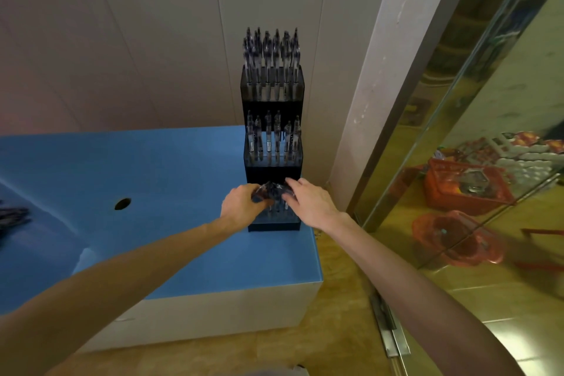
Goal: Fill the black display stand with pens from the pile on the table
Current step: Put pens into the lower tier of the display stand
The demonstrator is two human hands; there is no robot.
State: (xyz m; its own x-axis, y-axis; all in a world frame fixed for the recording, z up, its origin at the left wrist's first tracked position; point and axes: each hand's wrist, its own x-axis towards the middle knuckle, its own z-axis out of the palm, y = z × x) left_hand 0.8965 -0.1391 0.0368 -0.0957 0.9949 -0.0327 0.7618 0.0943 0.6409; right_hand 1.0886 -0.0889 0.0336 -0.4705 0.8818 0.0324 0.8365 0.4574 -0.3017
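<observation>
Blue table (152,180); both hands (244,203) on pens (271,192) at black stand's (272,171) lowest tier

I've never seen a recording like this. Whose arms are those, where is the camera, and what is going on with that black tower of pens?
There is no machine here: a person wears a wide-angle camera on the head, looking forward and down, so you see their own two bare arms. That is the only view.

The black display stand rises in three steps on a blue table against the wall. Its top and middle tiers already hold upright pens. Both hands meet at the lowest tier: the left hand grips a small bundle of pens there, and the right hand rests its straight fingers against the bundle. The bundle is blurred, so I cannot count it.

At the far left edge lies the dark pile of pens. The table also has a round hole.
</observation>
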